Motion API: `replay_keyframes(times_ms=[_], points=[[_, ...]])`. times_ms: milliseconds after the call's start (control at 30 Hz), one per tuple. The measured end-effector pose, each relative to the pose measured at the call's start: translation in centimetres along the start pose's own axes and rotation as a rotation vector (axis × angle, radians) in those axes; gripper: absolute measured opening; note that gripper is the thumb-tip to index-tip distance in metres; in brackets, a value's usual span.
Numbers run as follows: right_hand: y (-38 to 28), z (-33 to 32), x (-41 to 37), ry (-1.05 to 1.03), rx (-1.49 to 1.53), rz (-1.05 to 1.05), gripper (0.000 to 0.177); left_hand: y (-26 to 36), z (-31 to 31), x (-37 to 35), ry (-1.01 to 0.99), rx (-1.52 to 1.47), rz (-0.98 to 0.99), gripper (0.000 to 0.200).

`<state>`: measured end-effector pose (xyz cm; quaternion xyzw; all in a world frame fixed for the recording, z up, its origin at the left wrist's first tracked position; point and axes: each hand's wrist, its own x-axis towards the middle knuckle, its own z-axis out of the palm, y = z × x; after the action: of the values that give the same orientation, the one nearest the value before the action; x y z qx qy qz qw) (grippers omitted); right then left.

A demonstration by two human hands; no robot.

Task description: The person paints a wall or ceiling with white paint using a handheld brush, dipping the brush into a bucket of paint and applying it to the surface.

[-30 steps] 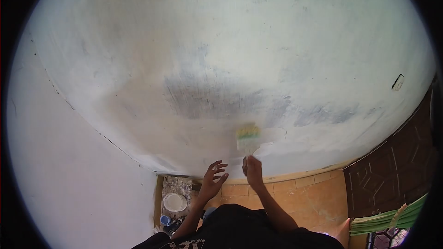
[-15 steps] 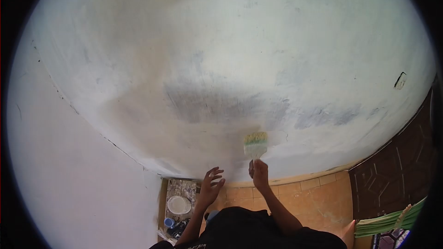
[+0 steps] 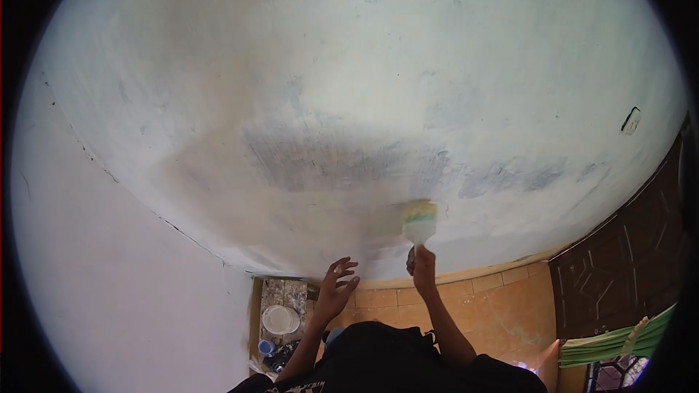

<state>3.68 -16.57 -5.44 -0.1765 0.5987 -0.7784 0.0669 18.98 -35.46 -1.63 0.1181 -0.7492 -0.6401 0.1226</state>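
Observation:
My right hand (image 3: 423, 268) is wrapped round the handle of a wide paint brush (image 3: 419, 223). The brush points up, with its yellow and green bristles at the wall (image 3: 349, 87); whether they touch it I cannot tell. Grey, streaky patches cross the pale wall above the brush. My left hand (image 3: 337, 291) is raised near the foot of the wall, its fingers apart, holding nothing.
A paint-spattered wooden surface (image 3: 295, 290) at lower left bears a white round container (image 3: 279, 319) and a blue cup (image 3: 266, 348). Orange floor tiles (image 3: 466, 309), a dark carved panel (image 3: 619, 276) and green cloth (image 3: 604, 349) lie at lower right.
My right hand and the brush have moved a little to the right and slightly up. My left hand stays nearly where it was. The view has shifted slightly.

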Motion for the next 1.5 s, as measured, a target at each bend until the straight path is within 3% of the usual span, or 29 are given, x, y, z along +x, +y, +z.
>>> replay_keyframes(times_ms=[133,200,267,300,367,433,467,667,733,833,933,1033,1200,1267,1367,1500], points=[[-10.5,1.3,3.3,-0.029,-0.003,-0.181,0.045,-1.0,0.3,-0.2,-0.028,-0.051,-0.049,0.034],[-12.6,1.6,4.5,0.022,0.007,-0.124,0.042,-0.4,0.7,-0.1,-0.06,-0.006,-0.032,0.033],[-10.6,1.3,5.5,0.042,0.079,-0.038,0.041,0.2,0.8,0.0,-0.067,0.024,-0.008,0.032],[-7.4,0.6,5.3,0.047,-0.046,-0.131,0.042,0.5,1.0,0.0,-0.06,0.03,0.005,0.032],[-1.3,-0.2,3.2,0.043,-0.1,-0.138,0.056,1.0,1.0,-0.2,-0.037,0.022,0.015,0.031],[2.7,0.0,-0.6,0.11,-0.181,0.085,0.056,1.5,0.8,-0.4,-0.007,-0.005,0.006,0.031],[2.6,0.8,-2.1,0.097,-0.026,0.245,0.055,1.1,0.7,-0.7,0.001,-0.021,-0.004,0.031],[-7.0,5.1,2.4,-0.011,-0.052,-0.111,0.053,-1.3,-0.2,-1.9,0.007,-0.065,-0.031,0.032],[-8.0,5.5,4.2,-0.001,0.058,-0.042,0.054,-1.3,-0.6,-2.0,0.014,-0.037,-0.007,0.033],[-0.9,3.9,4.0,0.038,-0.128,-0.116,0.055,-0.6,-1.0,-2.3,0.057,-0.045,-0.018,0.032],[2.8,3.4,-1.0,0.038,-0.148,0.136,0.055,-1.0,-1.3,-3.0,0.084,-0.028,-0.011,0.032],[1.8,3.9,-3.7,-0.031,0.002,0.339,0.054,-1.7,-1.4,-3.6,0.06,0.001,-0.019,0.033],[-5.3,4.7,1.3,-0.036,0.038,-0.031,0.05,-2.9,-0.7,-3.8,0.003,-0.031,-0.045,0.032],[-5.4,4.6,2.8,0.01,0.057,-0.036,0.051,-2.2,-0.5,-3.4,-0.012,-0.04,-0.031,0.032],[-0.5,3.8,3.5,0.04,0.046,0.007,0.054,-0.1,-0.4,-2.9,-0.013,-0.023,0.011,0.032],[5.2,3.8,-2.8,0.019,-0.014,0.185,0.057,0.7,-0.3,-3.5,0.024,-0.032,0.029,0.031]])
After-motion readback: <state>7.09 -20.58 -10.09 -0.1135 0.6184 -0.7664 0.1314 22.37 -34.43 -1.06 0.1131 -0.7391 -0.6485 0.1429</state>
